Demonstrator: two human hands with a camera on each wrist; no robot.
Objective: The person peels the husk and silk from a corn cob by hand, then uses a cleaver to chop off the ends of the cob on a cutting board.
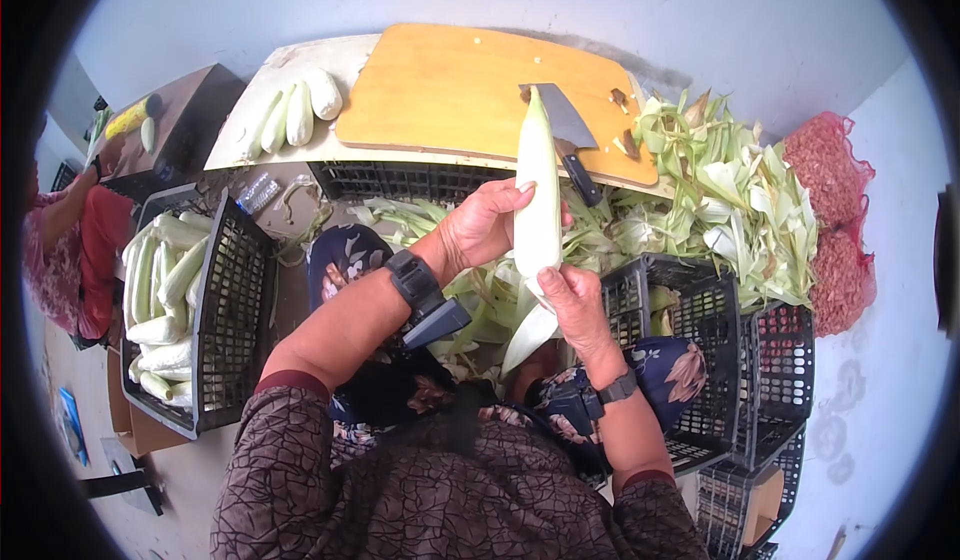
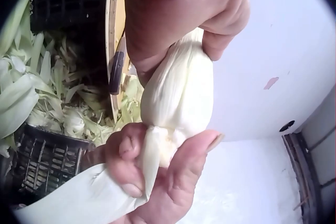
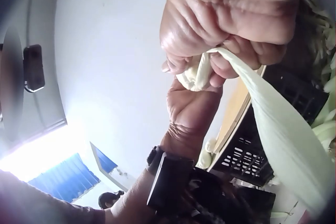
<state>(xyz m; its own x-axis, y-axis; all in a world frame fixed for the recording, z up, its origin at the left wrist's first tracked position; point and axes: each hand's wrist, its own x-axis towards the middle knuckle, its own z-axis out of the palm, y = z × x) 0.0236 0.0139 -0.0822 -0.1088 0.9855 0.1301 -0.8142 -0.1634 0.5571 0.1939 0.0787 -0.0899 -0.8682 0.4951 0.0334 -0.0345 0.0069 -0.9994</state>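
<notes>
An ear of corn point(image 1: 538, 195) in pale husk stands tip up between both hands in the head view. My left hand point(image 1: 485, 225) grips it around the middle, thumb along its near side. My right hand point(image 1: 578, 310) is at the ear's base, its fingers curled on a husk leaf point(image 2: 79, 198) that is folded down from the stem end. The right thumb lies against the base in the left wrist view. In the right wrist view the leaf point(image 3: 281, 129) trails from between the right fingers, and the left hand point(image 3: 191, 108) shows beyond.
A cleaver point(image 1: 565, 120) lies on a yellow board point(image 1: 430, 90), with several husked ears point(image 1: 290, 115) to its left. Stripped husks point(image 1: 730, 200) heap at the right. Black crates point(image 1: 238, 305) flank my legs, the left one full of corn. Another person point(image 1: 75, 230) sits far left.
</notes>
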